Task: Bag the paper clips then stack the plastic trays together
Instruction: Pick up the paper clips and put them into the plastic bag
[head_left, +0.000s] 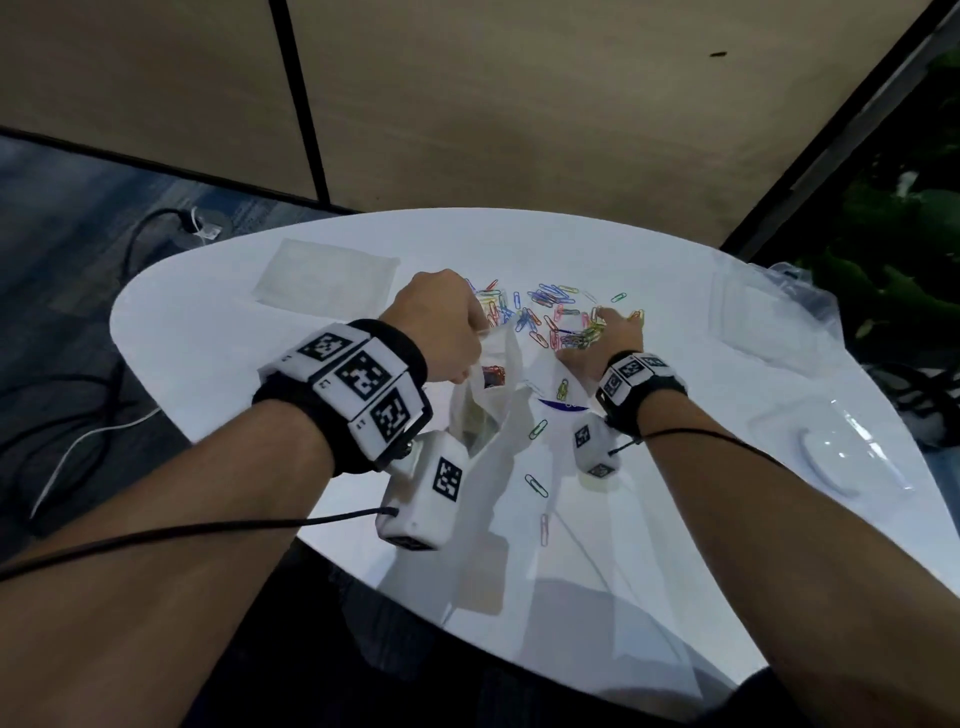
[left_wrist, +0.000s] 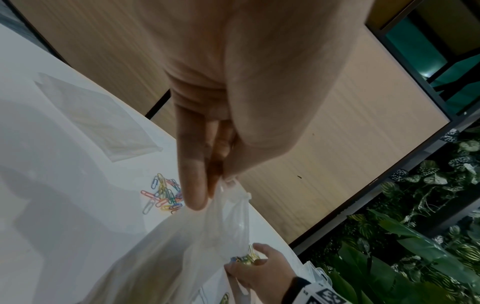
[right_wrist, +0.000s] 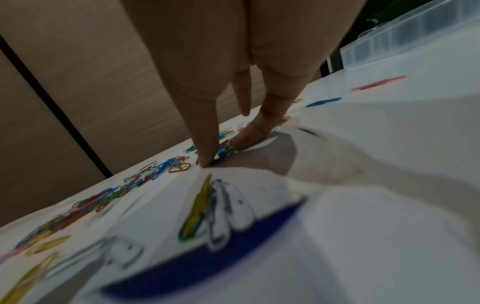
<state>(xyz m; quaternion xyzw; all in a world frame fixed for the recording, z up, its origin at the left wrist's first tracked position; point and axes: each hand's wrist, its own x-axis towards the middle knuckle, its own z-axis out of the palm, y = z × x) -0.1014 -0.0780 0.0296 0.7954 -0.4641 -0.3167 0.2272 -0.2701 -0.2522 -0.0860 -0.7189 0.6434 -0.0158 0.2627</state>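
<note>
Several coloured paper clips (head_left: 545, 312) lie scattered at the middle of the white table (head_left: 208, 364). My left hand (head_left: 480, 332) pinches the raised edge of a thin white plastic bag (head_left: 498, 415) and holds its mouth up; the left wrist view shows the fingertips (left_wrist: 197, 201) closed on the bag (left_wrist: 194, 246). My right hand (head_left: 597, 325) pinches a clump of paper clips (right_wrist: 224, 149) between thumb and fingers, right at the bag's mouth. A few clips (head_left: 537, 428) lie on the flat bag. Two clear plastic trays (head_left: 758, 312) (head_left: 841, 452) sit to the right.
A flat clear plastic piece (head_left: 322, 275) lies at the table's back left. Cables (head_left: 104, 441) run over the floor to the left. Brown wall panels stand behind the table, and green plants (head_left: 893, 249) are beyond its right edge. The table's near edge (head_left: 467, 639) is close to my body.
</note>
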